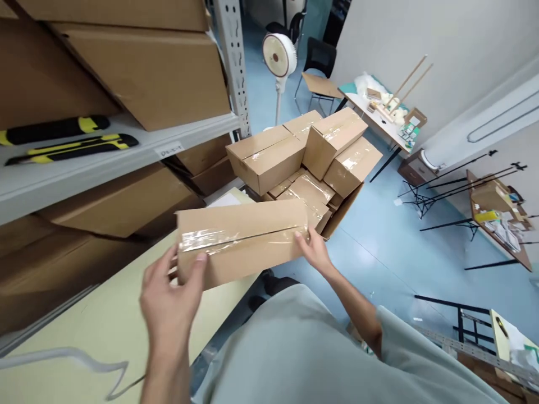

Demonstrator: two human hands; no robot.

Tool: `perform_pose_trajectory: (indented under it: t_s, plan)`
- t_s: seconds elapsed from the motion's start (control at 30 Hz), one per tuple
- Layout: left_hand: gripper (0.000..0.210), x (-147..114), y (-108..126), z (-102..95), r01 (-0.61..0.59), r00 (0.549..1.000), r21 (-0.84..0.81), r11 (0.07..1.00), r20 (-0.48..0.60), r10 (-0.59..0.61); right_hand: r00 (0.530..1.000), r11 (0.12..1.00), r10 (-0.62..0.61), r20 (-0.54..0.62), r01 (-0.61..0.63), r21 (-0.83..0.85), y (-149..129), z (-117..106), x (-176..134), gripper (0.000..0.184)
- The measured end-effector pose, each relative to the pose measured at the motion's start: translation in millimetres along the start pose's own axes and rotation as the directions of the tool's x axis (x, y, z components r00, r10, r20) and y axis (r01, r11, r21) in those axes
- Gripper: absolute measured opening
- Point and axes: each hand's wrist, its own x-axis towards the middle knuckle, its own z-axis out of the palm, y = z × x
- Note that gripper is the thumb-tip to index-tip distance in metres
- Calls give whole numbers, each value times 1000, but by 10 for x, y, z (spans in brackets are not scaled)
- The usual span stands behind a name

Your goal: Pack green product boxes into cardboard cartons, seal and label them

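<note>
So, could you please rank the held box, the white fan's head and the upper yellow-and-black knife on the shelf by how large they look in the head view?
1. Held box, in both hands: plainly largest, though nearest the camera.
2. Knife.
3. Fan head: smallest, but it stands far off, so real size stays unsure.

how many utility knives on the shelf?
2, both on the grey shelf at upper left: one black-and-yellow knife at the back, a second just in front. More may be hidden beyond the frame edge.
</note>
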Motion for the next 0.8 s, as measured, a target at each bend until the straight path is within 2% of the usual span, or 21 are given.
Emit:
perform_pose_trajectory:
  t_s: [0.07,0.17,0.27,0.37,0.47,0.53,0.67,0.8]
  plan:
    - [78,-66,288,145,11,995,-67,998,97,-5,994,998,10,-110,-4,58,142,-256,-211,52]
    - [74,-117,623,393,-103,965,-99,990,231,123,972,993,61,-225,-36,114,350,-550,-541,59]
    - [65,-94,870,675,-190,919,-129,973,324,223,950,982,132,-284,-88,165,521,-740,-766,66]
    - [58,-2,1089,952,-274,868,-143,951,388,308,928,972,164,-333,-95,215,646,-831,-812,72]
    - [54,164,1303,1214,-356,822,-132,925,427,378,914,967,170,-370,-83,239,737,-845,-685,75]
    - [52,312,1445,1395,-395,807,-90,914,442,392,907,970,161,-388,-72,233,779,-838,-528,75]
    - [45,674,1726,1810,-440,807,2,898,440,394,901,974,137,-411,-47,222,806,-845,-88,72]
    - [52,1079,1990,2268,-433,814,43,900,447,371,916,976,75,-395,13,216,793,-886,444,71]
